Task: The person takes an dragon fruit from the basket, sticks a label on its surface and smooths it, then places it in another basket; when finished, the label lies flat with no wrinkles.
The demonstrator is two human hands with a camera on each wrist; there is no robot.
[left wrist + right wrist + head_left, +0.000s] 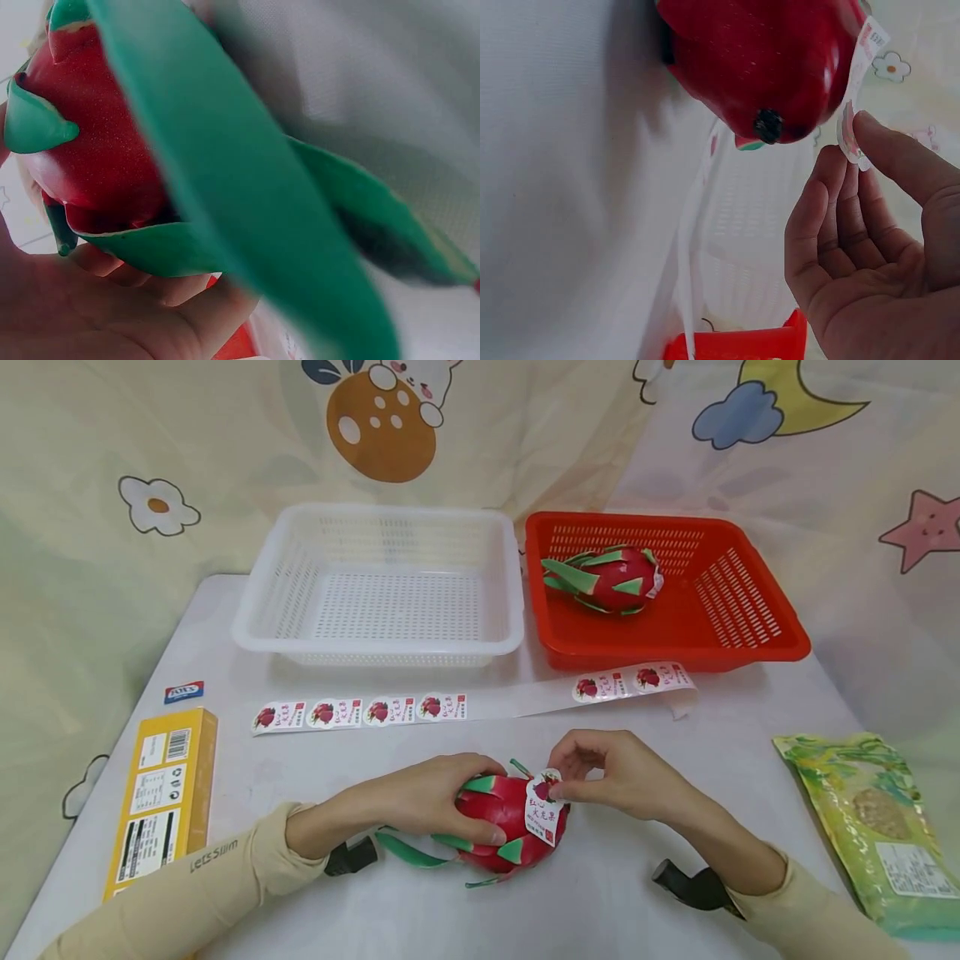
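Observation:
A red dragon fruit [495,814] with green scales lies on its side on the table. My left hand [431,797] grips it from the left, thumb across the near side and fingers over the far side; the left wrist view shows the palm below the fruit [97,127], with a long green leaf in front. A white printed sticker [545,810] lies against the fruit's right end. My right hand [611,772] pinches the sticker's upper end between thumb and fingers. In the right wrist view that end of the sticker [849,127] stands off the fruit's skin.
Behind lies a strip of dragon fruit stickers [360,712] with a bare gap. A white basket [378,652] stands back left; a red basket [675,656] beside it holds another dragon fruit [618,581]. A yellow box [161,793] lies left, a green-yellow bag [862,827] right.

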